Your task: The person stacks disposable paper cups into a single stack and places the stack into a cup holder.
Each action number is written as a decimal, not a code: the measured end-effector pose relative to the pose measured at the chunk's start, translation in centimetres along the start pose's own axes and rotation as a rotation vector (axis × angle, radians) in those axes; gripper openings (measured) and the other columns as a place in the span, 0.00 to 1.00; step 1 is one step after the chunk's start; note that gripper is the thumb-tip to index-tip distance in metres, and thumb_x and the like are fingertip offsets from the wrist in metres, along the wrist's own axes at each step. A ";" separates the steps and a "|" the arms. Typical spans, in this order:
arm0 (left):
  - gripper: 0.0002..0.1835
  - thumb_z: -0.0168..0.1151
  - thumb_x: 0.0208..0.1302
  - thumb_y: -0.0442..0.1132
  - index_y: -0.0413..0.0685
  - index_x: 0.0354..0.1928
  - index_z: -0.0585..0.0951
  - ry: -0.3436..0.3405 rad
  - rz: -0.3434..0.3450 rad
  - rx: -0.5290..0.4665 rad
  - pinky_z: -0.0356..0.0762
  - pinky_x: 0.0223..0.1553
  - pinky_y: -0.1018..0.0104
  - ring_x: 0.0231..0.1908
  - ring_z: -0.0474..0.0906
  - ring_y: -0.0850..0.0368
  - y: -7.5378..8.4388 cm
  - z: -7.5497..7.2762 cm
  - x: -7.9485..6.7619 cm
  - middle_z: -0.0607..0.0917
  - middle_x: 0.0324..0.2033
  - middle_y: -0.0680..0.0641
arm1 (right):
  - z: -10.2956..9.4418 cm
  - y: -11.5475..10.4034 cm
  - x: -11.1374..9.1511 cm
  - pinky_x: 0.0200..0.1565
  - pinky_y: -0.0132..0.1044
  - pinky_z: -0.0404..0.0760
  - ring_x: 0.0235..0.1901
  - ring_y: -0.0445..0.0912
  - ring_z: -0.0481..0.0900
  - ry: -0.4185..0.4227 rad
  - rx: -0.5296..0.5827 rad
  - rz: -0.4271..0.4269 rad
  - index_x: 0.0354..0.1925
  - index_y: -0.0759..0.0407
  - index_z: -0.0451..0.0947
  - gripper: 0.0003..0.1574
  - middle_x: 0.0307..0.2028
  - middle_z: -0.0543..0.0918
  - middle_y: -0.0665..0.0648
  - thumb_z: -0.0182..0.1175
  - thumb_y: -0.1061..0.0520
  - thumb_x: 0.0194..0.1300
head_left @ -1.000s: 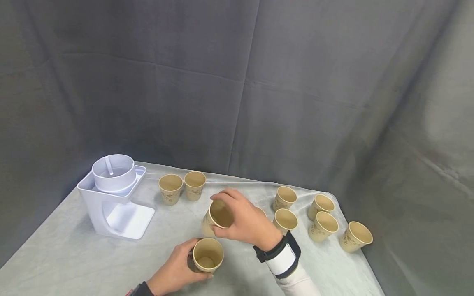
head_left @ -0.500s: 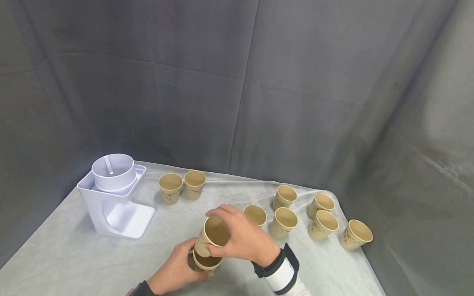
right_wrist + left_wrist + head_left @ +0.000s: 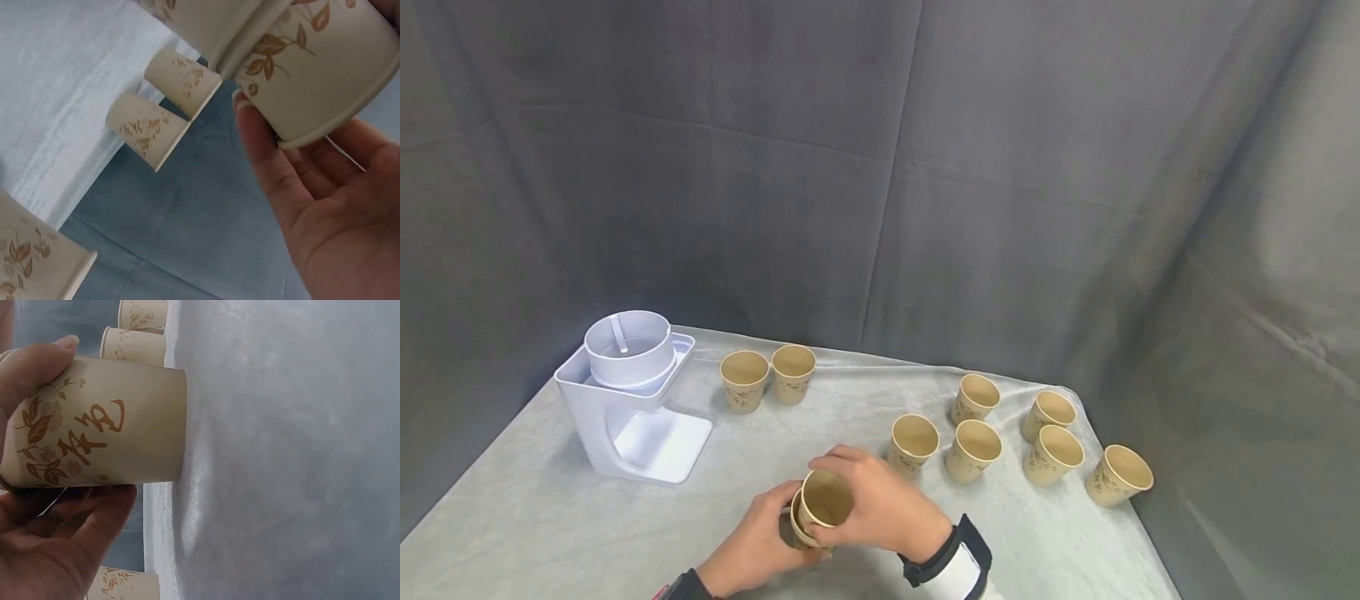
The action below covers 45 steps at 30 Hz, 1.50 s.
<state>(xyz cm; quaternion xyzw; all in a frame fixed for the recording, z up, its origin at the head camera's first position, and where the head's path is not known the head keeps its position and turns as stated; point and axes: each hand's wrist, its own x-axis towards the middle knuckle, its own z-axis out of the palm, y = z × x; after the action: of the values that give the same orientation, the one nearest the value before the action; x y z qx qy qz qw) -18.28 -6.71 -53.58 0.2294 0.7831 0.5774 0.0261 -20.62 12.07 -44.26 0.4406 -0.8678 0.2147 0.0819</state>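
In the head view, your right hand (image 3: 880,508) has just brought the upper tan paper cup (image 3: 825,500) down into the mouth of the lower tan paper cup (image 3: 797,523), so stacking these two looks under way. Your left hand (image 3: 760,533) grips the lower cup. Left of and beyond the lower cup stands the white plastic stand (image 3: 593,433) with its round white bowl (image 3: 628,358); a pair of tan printed cups (image 3: 743,385) waits straight beyond it, and six more (image 3: 973,454) stand to its right.

In the left wrist view, your thumb and fingers clasp the lower cup; you can't tell whether its base touches the pale cloth (image 3: 281,456).

In the right wrist view, your fingers pinch the upper cup, much of it still above the lower cup's rim. Nothing visible blocks it.
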 end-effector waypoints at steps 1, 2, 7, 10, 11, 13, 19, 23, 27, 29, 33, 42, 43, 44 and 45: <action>0.35 0.72 0.42 0.54 0.59 0.55 0.71 -0.003 0.001 -0.006 0.75 0.48 0.60 0.48 0.75 0.58 0.0 0.0 0.0 0.78 0.49 0.55 | 0.2 0.0 0.0 0.46 0.23 0.72 0.43 0.34 0.72 -0.004 -0.006 -0.007 0.51 0.48 0.73 0.35 0.43 0.76 0.43 0.65 0.36 0.46; 0.35 0.72 0.42 0.54 0.58 0.55 0.71 -0.006 0.004 -0.015 0.75 0.48 0.61 0.48 0.75 0.58 0.0 0.0 0.0 0.78 0.48 0.54 | 0.3 0.0 -0.1 0.48 0.24 0.71 0.44 0.34 0.72 -0.008 -0.009 -0.013 0.52 0.48 0.73 0.36 0.44 0.76 0.43 0.65 0.36 0.46; 0.33 0.71 0.44 0.53 0.57 0.55 0.71 -0.017 0.058 -0.026 0.76 0.47 0.60 0.47 0.75 0.56 -0.2 0.2 0.0 0.78 0.48 0.53 | 1.1 0.0 -0.4 0.52 0.26 0.70 0.49 0.35 0.71 -0.005 -0.029 0.002 0.53 0.52 0.73 0.40 0.47 0.76 0.46 0.65 0.34 0.45; 0.32 0.71 0.46 0.50 0.57 0.55 0.71 -0.016 0.085 -0.017 0.76 0.47 0.58 0.47 0.75 0.54 -0.3 0.2 0.0 0.78 0.47 0.52 | 1.7 -0.1 -0.7 0.52 0.26 0.70 0.49 0.36 0.71 -0.002 -0.037 0.017 0.54 0.54 0.73 0.43 0.48 0.76 0.47 0.64 0.31 0.46; 0.32 0.70 0.46 0.49 0.57 0.55 0.70 -0.016 0.085 -0.010 0.76 0.47 0.58 0.47 0.75 0.54 -0.3 0.2 0.0 0.78 0.47 0.52 | 1.9 -0.1 -0.7 0.52 0.26 0.70 0.49 0.36 0.71 -0.001 -0.040 0.019 0.54 0.54 0.73 0.44 0.48 0.76 0.47 0.63 0.30 0.46; 0.32 0.70 0.46 0.47 0.59 0.55 0.70 -0.009 0.083 0.015 0.76 0.48 0.59 0.46 0.75 0.55 -0.3 0.1 -0.1 0.78 0.47 0.53 | 2.3 0.0 -0.9 0.52 0.27 0.70 0.50 0.37 0.71 -0.002 -0.044 0.017 0.55 0.54 0.73 0.44 0.49 0.77 0.47 0.62 0.30 0.47; 0.34 0.71 0.42 0.41 0.57 0.56 0.70 0.009 0.088 0.059 0.75 0.48 0.57 0.46 0.75 0.56 0.0 -0.1 -0.2 0.78 0.46 0.54 | 2.7 0.0 -0.9 0.52 0.27 0.70 0.49 0.37 0.71 0.022 -0.047 -0.014 0.56 0.53 0.72 0.41 0.48 0.77 0.47 0.61 0.32 0.48; 0.34 0.71 0.43 0.43 0.58 0.56 0.70 -0.002 0.112 0.050 0.75 0.48 0.58 0.46 0.75 0.57 -0.3 -0.1 -0.2 0.78 0.47 0.55 | 2.8 0.1 -0.9 0.52 0.26 0.70 0.48 0.37 0.72 0.033 -0.042 -0.020 0.55 0.54 0.72 0.41 0.48 0.77 0.48 0.62 0.34 0.48; 0.33 0.71 0.45 0.43 0.59 0.56 0.70 -0.024 0.104 0.007 0.76 0.47 0.57 0.46 0.75 0.55 -0.2 -0.1 -0.1 0.78 0.47 0.53 | 2.9 0.1 -1.0 0.52 0.26 0.70 0.48 0.37 0.71 0.026 -0.033 -0.010 0.56 0.55 0.72 0.42 0.48 0.77 0.48 0.63 0.33 0.48; 0.33 0.71 0.44 0.43 0.59 0.56 0.70 -0.026 0.090 -0.003 0.76 0.47 0.57 0.45 0.75 0.55 -0.1 -0.2 0.0 0.78 0.46 0.53 | 2.9 0.1 -1.0 0.52 0.26 0.70 0.48 0.36 0.71 0.012 -0.039 0.001 0.57 0.54 0.71 0.43 0.48 0.76 0.47 0.62 0.32 0.48; 0.31 0.70 0.47 0.46 0.56 0.55 0.70 -0.025 0.087 -0.006 0.77 0.46 0.57 0.45 0.75 0.55 0.0 0.0 0.0 0.78 0.46 0.52 | 2.3 0.0 -1.1 0.52 0.29 0.71 0.50 0.36 0.69 -0.024 -0.058 0.061 0.61 0.50 0.66 0.47 0.51 0.73 0.46 0.57 0.26 0.49; 0.39 0.73 0.41 0.51 0.56 0.58 0.68 -0.018 0.023 -0.002 0.75 0.49 0.56 0.49 0.74 0.57 0.1 0.0 0.1 0.77 0.49 0.54 | -1.6 2.4 -0.9 0.52 0.38 0.74 0.52 0.40 0.70 0.075 -0.144 0.161 0.62 0.49 0.65 0.45 0.52 0.74 0.47 0.51 0.26 0.54; 0.39 0.73 0.41 0.51 0.56 0.58 0.68 -0.016 0.022 0.002 0.74 0.49 0.56 0.49 0.74 0.57 0.1 0.1 0.1 0.77 0.49 0.54 | -2.0 3.0 -1.0 0.52 0.39 0.74 0.51 0.41 0.71 0.089 -0.165 0.177 0.62 0.50 0.66 0.45 0.51 0.74 0.48 0.52 0.27 0.54; 0.39 0.74 0.41 0.51 0.56 0.58 0.68 -0.014 0.022 0.004 0.75 0.49 0.55 0.49 0.74 0.57 0.1 0.1 0.1 0.77 0.49 0.54 | -2.4 3.6 -1.1 0.52 0.40 0.74 0.51 0.42 0.71 0.097 -0.187 0.194 0.61 0.50 0.66 0.45 0.51 0.74 0.48 0.52 0.27 0.54; 0.39 0.74 0.41 0.51 0.57 0.58 0.68 -0.012 0.023 0.012 0.74 0.49 0.55 0.49 0.73 0.57 0.1 0.2 0.1 0.77 0.48 0.55 | -2.7 4.2 -1.3 0.52 0.41 0.74 0.51 0.43 0.71 0.103 -0.206 0.215 0.61 0.51 0.67 0.45 0.51 0.74 0.48 0.53 0.27 0.53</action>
<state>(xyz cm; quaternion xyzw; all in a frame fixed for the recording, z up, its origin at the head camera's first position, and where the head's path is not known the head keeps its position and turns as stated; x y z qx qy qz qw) -18.31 -6.49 -53.48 0.2418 0.7838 0.5716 0.0228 -23.32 16.36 -43.55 0.3228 -0.9221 0.1543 0.1474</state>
